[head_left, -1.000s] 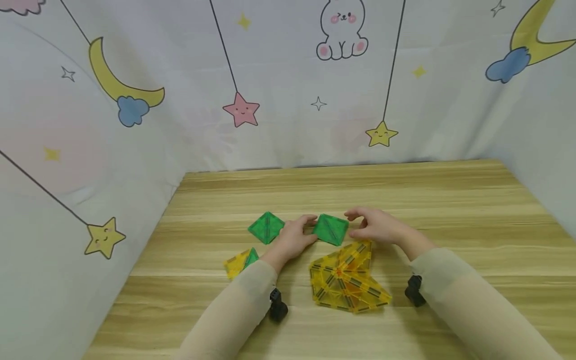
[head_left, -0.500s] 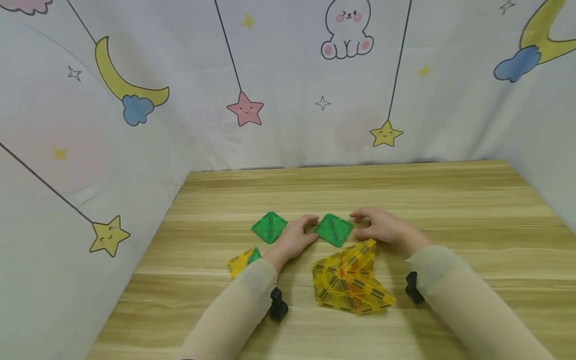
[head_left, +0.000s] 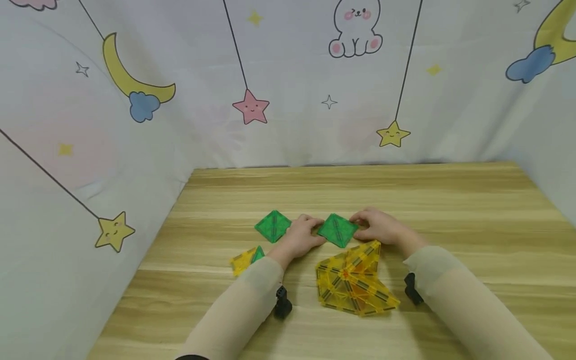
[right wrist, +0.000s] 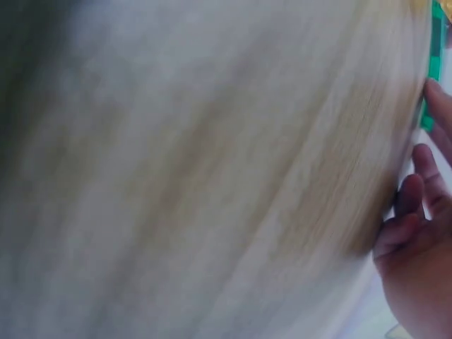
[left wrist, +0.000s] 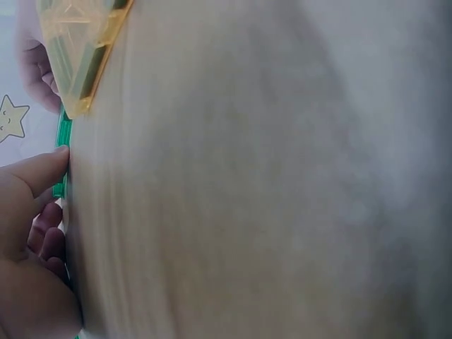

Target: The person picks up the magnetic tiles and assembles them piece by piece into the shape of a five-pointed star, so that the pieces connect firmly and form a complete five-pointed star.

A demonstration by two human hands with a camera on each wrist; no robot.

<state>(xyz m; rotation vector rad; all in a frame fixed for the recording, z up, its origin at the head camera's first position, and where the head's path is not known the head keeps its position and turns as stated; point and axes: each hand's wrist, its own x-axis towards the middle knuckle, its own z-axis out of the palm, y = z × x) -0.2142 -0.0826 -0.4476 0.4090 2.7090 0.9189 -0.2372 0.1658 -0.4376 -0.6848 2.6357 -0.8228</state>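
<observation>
In the head view, a green diamond of magnetic tiles (head_left: 338, 230) lies on the table between my two hands. My left hand (head_left: 303, 237) holds its left corner between thumb and index finger. At its right corner my right hand (head_left: 382, 227) does the same. In the left wrist view, the left thumb presses the green tile edge (left wrist: 64, 134). The right wrist view shows the right thumb against the green edge (right wrist: 434, 56). Just nearer to me sits a yellow magnetic-tile structure (head_left: 346, 280), faceted, with raised points.
Left of my left hand lies another green diamond (head_left: 273, 226). Nearer, a yellow tile piece (head_left: 242, 261) with a small green triangle (head_left: 258, 254) is partly behind the left forearm. The wooden table (head_left: 472, 210) ends at a patterned white curtain (head_left: 292, 135).
My right hand has closed in on the green diamond's right corner. The diamond has turned slightly between the hands. The head view has shifted a little, and the yellow structure stays put.
</observation>
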